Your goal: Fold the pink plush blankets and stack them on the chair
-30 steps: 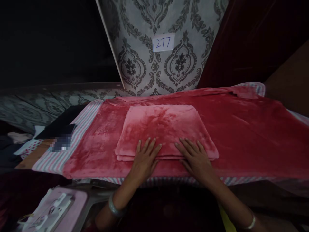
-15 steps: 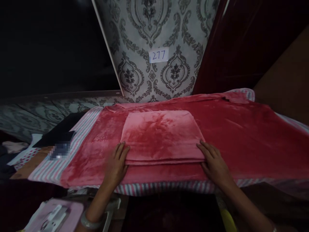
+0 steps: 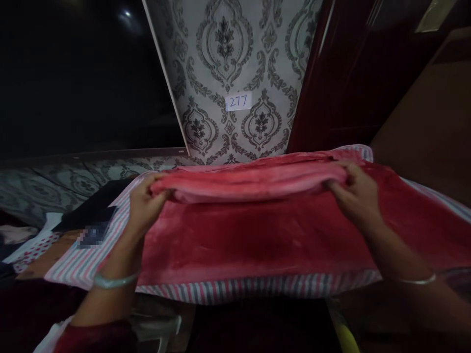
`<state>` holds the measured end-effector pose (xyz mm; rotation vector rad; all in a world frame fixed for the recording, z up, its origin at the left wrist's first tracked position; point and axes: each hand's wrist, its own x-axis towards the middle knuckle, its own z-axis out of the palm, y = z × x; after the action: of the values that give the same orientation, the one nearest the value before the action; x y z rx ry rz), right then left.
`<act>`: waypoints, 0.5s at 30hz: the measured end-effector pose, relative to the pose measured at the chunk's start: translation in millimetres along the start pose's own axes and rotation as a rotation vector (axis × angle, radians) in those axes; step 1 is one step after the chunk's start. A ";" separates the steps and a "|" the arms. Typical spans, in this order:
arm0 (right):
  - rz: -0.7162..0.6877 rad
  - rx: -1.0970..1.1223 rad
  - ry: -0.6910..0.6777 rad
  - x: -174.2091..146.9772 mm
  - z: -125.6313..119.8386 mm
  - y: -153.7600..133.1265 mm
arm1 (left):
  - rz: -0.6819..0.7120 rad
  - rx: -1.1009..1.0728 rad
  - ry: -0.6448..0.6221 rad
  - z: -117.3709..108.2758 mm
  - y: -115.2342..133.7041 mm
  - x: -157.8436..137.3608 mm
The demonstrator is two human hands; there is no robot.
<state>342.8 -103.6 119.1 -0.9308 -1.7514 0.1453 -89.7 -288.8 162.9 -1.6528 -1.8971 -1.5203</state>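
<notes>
A folded pink-red plush cloth (image 3: 250, 184) is held up off the table, stretched between both my hands; I cannot tell what kind of item it is. My left hand (image 3: 145, 201) grips its left end, thumb below and fingers over the top. At the right end, my right hand (image 3: 355, 193) pinches it the same way. Beneath lies a darker red plush cover (image 3: 250, 240), spread over a pink, white and grey striped cloth (image 3: 206, 291) whose edge hangs down at the front.
Behind stands a patterned wall with a paper label (image 3: 238, 101) reading 277. A large black screen (image 3: 81, 78) is at left, a dark red cabinet door (image 3: 346, 73) at right. A dark item (image 3: 95, 196) lies at the table's left. A white stool (image 3: 158, 328) is below.
Both hands have moved up and away from me, lifting the folded cloth that lay flat on the red cover. Their fingers have closed on its ends.
</notes>
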 end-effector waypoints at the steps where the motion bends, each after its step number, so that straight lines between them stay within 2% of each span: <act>1: 0.013 0.076 0.052 19.7 -3.8 -9.3 | -0.017 -0.053 0.034 -3.9 7.7 18.4; 3: 0.058 0.247 0.084 53.8 -6.9 -21.5 | -0.054 -0.171 0.078 -7.9 17.2 51.5; 5: 0.133 0.392 0.061 78.9 -2.1 -23.1 | -0.125 -0.295 0.068 -5.5 17.2 76.6; 8: 0.379 0.527 -0.046 97.0 21.3 -9.3 | -0.285 -0.435 -0.010 11.4 2.0 95.0; 11: 0.695 0.569 -0.205 91.7 59.8 12.7 | -0.515 -0.511 -0.121 41.7 -22.5 90.4; 13: 0.806 0.542 -0.246 79.0 88.8 27.3 | -0.639 -0.529 -0.170 65.4 -38.6 78.3; 15: 0.875 0.508 -0.257 63.9 115.3 40.7 | -0.685 -0.544 -0.173 87.7 -52.7 63.9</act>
<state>259.1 4.4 100.4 -1.2572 -1.3046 1.2555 -116.5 -173.5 139.6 -1.3977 -2.4651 -2.3949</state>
